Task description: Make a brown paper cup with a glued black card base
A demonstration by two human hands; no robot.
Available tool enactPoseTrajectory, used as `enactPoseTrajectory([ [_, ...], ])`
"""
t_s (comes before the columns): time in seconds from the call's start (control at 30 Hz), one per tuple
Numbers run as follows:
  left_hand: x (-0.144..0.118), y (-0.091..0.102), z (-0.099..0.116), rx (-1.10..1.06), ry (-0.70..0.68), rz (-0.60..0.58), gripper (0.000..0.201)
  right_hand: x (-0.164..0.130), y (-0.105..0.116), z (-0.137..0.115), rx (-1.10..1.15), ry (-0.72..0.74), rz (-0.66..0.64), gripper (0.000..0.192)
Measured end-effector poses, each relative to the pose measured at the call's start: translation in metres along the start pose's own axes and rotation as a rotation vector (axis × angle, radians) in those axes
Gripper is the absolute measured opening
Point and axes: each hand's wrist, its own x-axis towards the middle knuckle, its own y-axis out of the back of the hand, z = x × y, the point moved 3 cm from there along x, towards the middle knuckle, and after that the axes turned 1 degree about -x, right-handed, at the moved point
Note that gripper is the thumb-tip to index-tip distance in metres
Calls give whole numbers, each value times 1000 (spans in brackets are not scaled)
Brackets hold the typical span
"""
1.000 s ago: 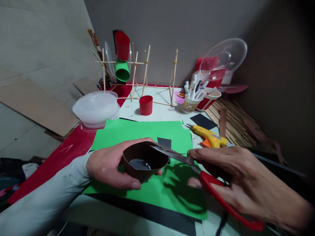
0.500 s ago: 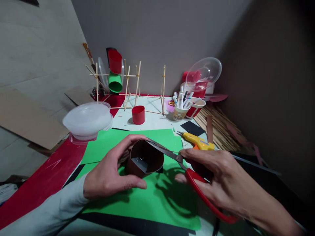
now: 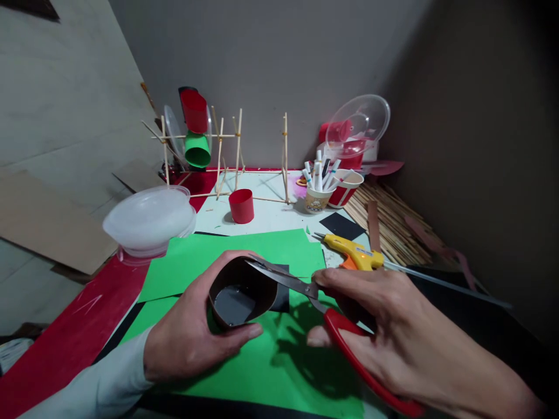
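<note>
My left hand is wrapped round a dark brown paper cylinder, its open top tilted towards me and a grey-black bottom showing inside. In my right hand are red-handled scissors, fingers closed round the grips. The scissor blades lie along the cylinder's far rim, their tips by my left fingertips. Under both hands is green paper, with a dark square of paper just behind the cylinder.
A red paper cylinder stands behind the green sheets, near a wooden stick frame. To the right are a yellow glue gun, a cup of markers and wooden sticks. Clear plastic lids are stacked at left.
The brown cylinder has turned and shifted left and slightly down in my left hand. The scissors have followed its rim leftward, and more of the dark square shows behind it.
</note>
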Motion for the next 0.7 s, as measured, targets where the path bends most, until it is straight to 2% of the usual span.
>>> enactPoseTrajectory([
  [0.27,-2,-2,-3,-35,-117,-105,62,1,-2,1,-11,19,25,32],
  [0.53,0,-4,0,-67,-10,-181,60,-2,0,0,-10,-1,-5,32],
  [0.7,-1,-2,1,-40,-37,-196,61,-4,-1,0,-21,14,-15,25],
])
